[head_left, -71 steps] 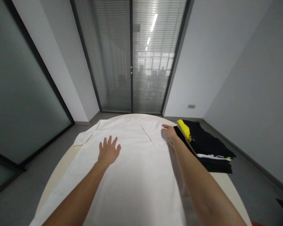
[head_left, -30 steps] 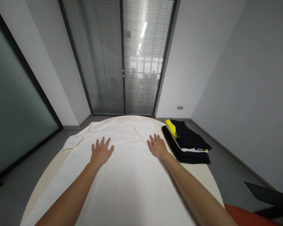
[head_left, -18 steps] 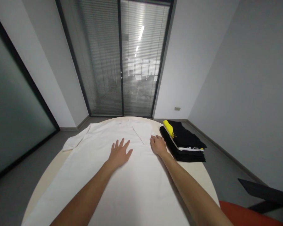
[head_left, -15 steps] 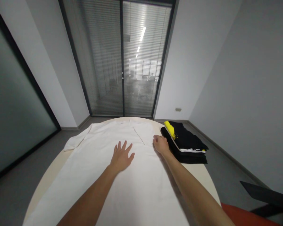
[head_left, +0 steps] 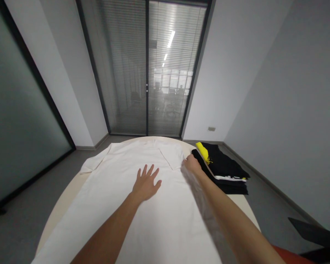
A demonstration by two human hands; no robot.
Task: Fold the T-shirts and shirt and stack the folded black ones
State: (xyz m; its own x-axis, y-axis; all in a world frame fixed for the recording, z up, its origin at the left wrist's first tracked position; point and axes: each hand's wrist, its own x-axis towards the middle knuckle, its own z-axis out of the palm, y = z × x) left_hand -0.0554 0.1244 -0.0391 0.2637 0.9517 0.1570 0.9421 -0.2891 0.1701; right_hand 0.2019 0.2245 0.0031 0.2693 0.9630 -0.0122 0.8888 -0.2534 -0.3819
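The white shirt [head_left: 143, 212] is spread flat beneath both hands and pressed by the left hand [head_left: 146, 183], open and flat. Its edge is met by the right hand [head_left: 191, 165], fingers curled; whether cloth is pinched cannot be told. The right sleeve [head_left: 170, 156] is folded in; the left sleeve [head_left: 95, 165], beyond the left hand, is not yet folded

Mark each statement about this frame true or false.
1. The left hand lies flat, fingers spread, on the white shirt. True.
2. A folded black stack with a yellow patch lies to the right of the shirt. True.
3. The right hand rests on top of the black stack. False: it is at the shirt's right edge, beside the stack.
4. The shirt is bunched in a heap. False: it is spread out flat over the round table.
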